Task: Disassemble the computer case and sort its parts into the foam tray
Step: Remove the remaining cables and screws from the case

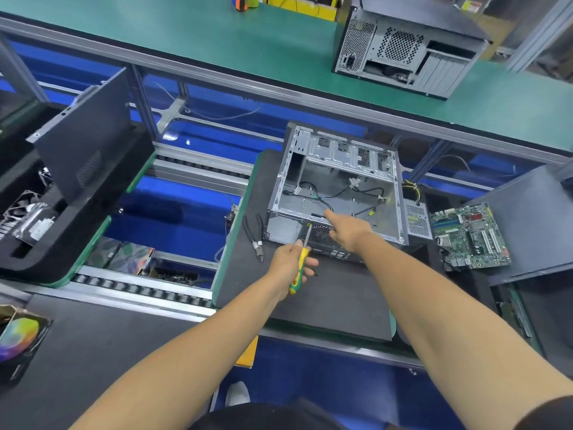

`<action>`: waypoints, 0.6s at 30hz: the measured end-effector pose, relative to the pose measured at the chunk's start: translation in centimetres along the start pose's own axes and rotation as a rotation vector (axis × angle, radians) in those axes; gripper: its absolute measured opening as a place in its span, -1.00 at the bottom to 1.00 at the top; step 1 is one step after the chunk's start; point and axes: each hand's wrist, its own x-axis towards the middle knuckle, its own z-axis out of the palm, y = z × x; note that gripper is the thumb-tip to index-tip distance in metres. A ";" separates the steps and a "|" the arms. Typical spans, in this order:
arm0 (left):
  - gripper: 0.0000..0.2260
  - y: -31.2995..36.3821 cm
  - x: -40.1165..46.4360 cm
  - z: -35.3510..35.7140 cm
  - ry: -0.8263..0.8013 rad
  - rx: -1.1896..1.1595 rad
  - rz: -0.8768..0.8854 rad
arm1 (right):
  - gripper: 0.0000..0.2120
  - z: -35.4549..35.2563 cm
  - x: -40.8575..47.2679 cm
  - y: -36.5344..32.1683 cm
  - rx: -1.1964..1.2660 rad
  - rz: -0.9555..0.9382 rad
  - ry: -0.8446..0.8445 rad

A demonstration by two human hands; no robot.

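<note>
Two hands work at the near edge of the open computer case (338, 187), which sits on a dark mat (310, 302) in the middle of the head view. The left hand (290, 262) grips a yellow-and-green screwdriver (298, 271), its shaft angled up to the case's near wall beside a fan grille. The right hand (347, 229) reaches over that wall with the forefinger stretched out and the other fingers curled, holding nothing; whether the fingertip touches the metal cannot be told. Loose cables (335, 195) lie across the case floor. Pliers (255, 235) rest on the mat just left of the case, and a circuit board (471, 235) lies to the right. The foam tray (46, 218) sits well apart at far left, already holding parts and a leaning side panel (86, 141). The screwdriver tip could slip off a screw and strip it if pressed at this slant. The reaching wrist could scrape the sharp sheet-metal rim.
</note>
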 end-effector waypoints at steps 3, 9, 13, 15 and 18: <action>-0.73 0.2 0.3 0.4 0.003 0.005 0.010 | -0.80 0.0 0.0 0.0 0.000 -0.001 -0.004; -0.66 -0.9 0.8 0.4 0.063 -0.037 0.059 | -0.77 0.1 0.1 0.0 -0.012 0.011 -0.001; -0.78 -0.9 0.6 0.6 -0.016 -0.045 0.033 | -0.76 0.1 0.2 0.0 -0.013 0.004 0.004; -0.75 -0.8 0.6 0.7 -0.031 -0.015 0.004 | -0.75 0.1 0.2 0.0 -0.015 0.006 0.003; -0.74 -0.4 0.7 0.8 -0.014 0.020 0.004 | -0.74 0.1 0.3 0.0 -0.008 0.007 0.003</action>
